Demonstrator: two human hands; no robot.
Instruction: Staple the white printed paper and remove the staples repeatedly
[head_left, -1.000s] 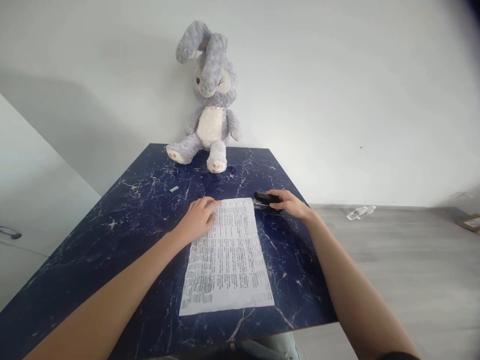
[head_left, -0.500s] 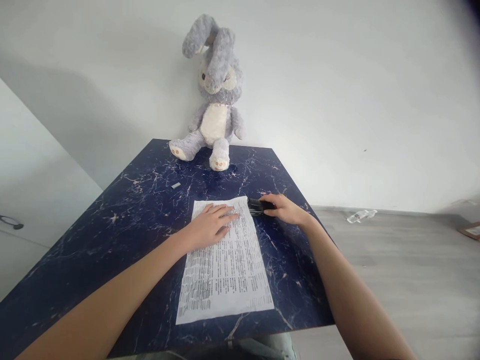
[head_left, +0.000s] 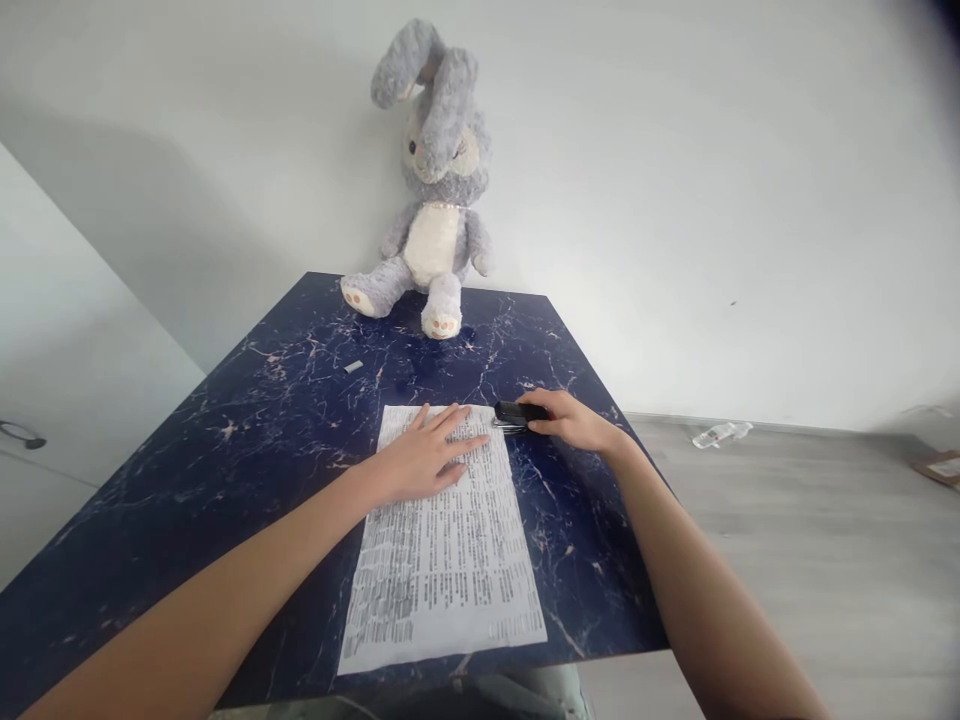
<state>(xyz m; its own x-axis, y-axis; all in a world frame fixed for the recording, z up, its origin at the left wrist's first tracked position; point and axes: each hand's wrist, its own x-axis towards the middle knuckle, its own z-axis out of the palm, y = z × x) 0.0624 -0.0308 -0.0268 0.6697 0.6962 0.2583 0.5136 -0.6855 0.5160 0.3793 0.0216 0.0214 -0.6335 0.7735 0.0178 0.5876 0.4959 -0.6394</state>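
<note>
My left hand (head_left: 427, 455) lies flat with spread fingers on a printed sheet of paper (head_left: 450, 560), over its upper part. Whether more sheets lie beneath it I cannot tell. My right hand (head_left: 568, 418) is closed around the rear of a black stapler (head_left: 517, 414). The stapler's front end points left and sits at the paper's upper right corner. Its jaws are a little apart, with the metal base showing below the black top. Part of the stapler is hidden by my fingers.
Beyond the paper, a small grey strip (head_left: 353, 367), perhaps staples, lies on the dark blue marbled table (head_left: 285, 430). A grey plush rabbit (head_left: 435, 240) sits at the table's far edge against the wall. Clear plastic packaging (head_left: 721, 434) lies on the floor to the right.
The paper has slid toward me under my left hand, with its top edge now lower. The stapler stays in my right hand, its front now at the paper's corner rather than beside the edge.
</note>
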